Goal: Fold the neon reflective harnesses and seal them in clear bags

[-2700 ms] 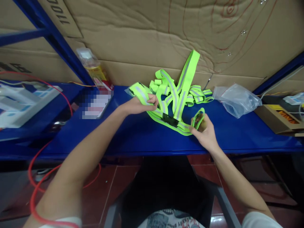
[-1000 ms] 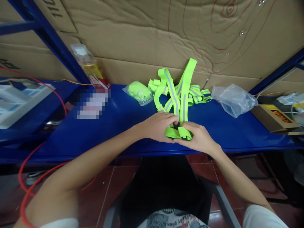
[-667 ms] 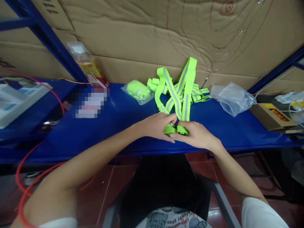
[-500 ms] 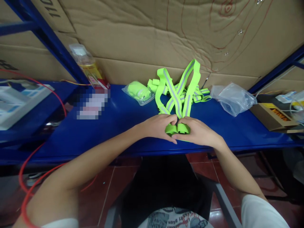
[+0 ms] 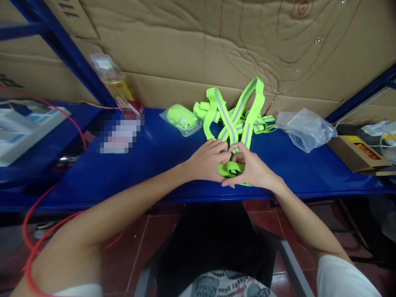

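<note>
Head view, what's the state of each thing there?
Neon-green reflective fabric strap, partly coiled, partly loosely looped
Left hand, grip closed on strap
Right hand, curled around coil
Small clear plastic bag, holding rolled neon-green material
Larger clear plastic bag, crumpled
Yellow-labelled clear bottle, capped
Brown cardboard box, open

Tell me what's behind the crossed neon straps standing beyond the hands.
Behind the crossed straps lie more bunched neon straps, then a cardboard wall. The bunch's middle is partly covered, so its folds there can't be made out.
</note>
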Demonstrator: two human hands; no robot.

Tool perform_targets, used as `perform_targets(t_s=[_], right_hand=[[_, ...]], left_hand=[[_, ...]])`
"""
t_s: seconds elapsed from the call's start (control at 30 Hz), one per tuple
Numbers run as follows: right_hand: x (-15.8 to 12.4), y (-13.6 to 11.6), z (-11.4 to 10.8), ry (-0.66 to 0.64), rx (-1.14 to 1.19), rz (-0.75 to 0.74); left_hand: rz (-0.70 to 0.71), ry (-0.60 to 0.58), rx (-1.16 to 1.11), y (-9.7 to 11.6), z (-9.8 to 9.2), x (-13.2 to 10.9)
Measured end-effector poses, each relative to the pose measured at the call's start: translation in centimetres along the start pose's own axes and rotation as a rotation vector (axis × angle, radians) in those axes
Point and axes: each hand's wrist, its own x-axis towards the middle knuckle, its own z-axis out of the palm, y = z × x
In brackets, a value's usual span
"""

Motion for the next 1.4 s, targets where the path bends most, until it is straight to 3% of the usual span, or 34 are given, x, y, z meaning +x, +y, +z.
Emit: perform_targets(t_s=[0.1,0.23,0.43,0.7,0.87,1.0,1.1,1.17,1.23,1.4], right_hand=[[0.3,-0.1,-0.2,-0.012,-0.001,0.008],[0.2,-0.3,-0.5,-0.061,0.047,-0.001],[-1.3,0.5,-2.0,-0.029,-0.048,-0.078],[-4.0,2.2,-2.0,-0.158,-0.23,-0.345],[-4.3,2.2,-1.4,-0.102,-0.333,-0.387],[-4.1,2.5,-0.8,0.045,-0.331,-0.388],[-4.1,2.4,-0.1,0.166,-0.279,-0.31],[-4.3,1.7,0.2,0.179,-0.249,-0.248],[-4.5,0.7,0.2,0.137,-0.233,-0.219],[-4.2,-0.8,-1.6,-0.121,-0.171,-0.209]], left_hand=[[0.089,0.045,0.075,0.4,-0.6,0.1],[0.186,-0.075,-0.097,0.7,-1.3,0.1],[0.057,-0.178,-0.273,0.4,-2.9,0.2],[-0.062,-0.333,-0.335,-0.8,-4.2,0.3],[-0.076,-0.404,-0.321,-1.3,-4.6,0.4],[-0.079,-0.342,-0.248,-1.2,-4.6,0.3],[-0.025,-0.289,-0.119,-1.0,-4.2,0.2],[0.029,-0.286,-0.047,-1.0,-3.9,0.2],[0.081,-0.297,0.018,-1.1,-3.8,0.1],[0.135,-0.254,0.192,-1.8,-3.9,-0.5]])
